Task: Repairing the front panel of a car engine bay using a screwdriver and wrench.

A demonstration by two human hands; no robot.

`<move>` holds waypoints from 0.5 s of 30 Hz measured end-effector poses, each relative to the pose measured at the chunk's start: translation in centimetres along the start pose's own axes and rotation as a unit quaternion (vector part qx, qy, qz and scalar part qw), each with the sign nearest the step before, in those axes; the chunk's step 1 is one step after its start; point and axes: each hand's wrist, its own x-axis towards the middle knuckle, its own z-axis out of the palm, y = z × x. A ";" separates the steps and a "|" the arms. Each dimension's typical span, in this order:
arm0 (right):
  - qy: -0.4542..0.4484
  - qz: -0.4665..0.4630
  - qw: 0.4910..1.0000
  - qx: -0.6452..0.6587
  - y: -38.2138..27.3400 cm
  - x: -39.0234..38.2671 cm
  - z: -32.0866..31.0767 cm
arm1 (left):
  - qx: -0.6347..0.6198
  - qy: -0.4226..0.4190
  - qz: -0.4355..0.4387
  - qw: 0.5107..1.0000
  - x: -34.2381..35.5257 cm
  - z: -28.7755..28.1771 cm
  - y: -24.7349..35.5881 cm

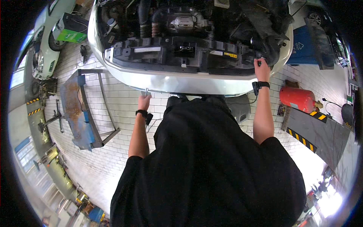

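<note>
I stand at the front of a white car (211,82) with its engine bay open. My left hand (144,99) is low beside the bumper, closed on a small silver metal tool (146,92) that looks like a wrench. My right hand (262,67) is at the right end of the black plastic radiator cover (206,60), fingers closed around a small dark piece that I cannot make out. Above the cover lie hoses and an engine cover (184,22).
A rusty metal stand (73,109) is on the left, near another car (45,60) and a green-and-black box (70,34). On the right are a red cylinder (297,98), a striped dark ramp (317,132) and a blue bin (302,45).
</note>
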 end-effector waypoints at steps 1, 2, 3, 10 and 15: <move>-0.012 -0.004 1.000 0.009 0.3 0.2 0.4 | -0.009 0.019 0.022 1.000 -1.2 -0.2 -0.7; -0.026 -0.011 0.999 0.022 0.2 0.5 1.0 | -0.024 0.022 -0.021 0.999 -1.4 -0.2 -3.9; -0.030 -0.012 0.999 0.029 0.1 0.7 1.5 | -0.038 0.025 -0.065 0.997 -1.7 -0.3 -7.3; -0.064 -0.010 0.998 0.022 -1.0 1.5 2.6 | -0.145 -0.028 -0.286 0.947 -8.8 1.7 -11.0; -0.111 0.051 0.992 -0.003 -1.2 2.0 2.4 | -0.167 -0.028 -0.327 0.930 -10.6 2.1 -9.6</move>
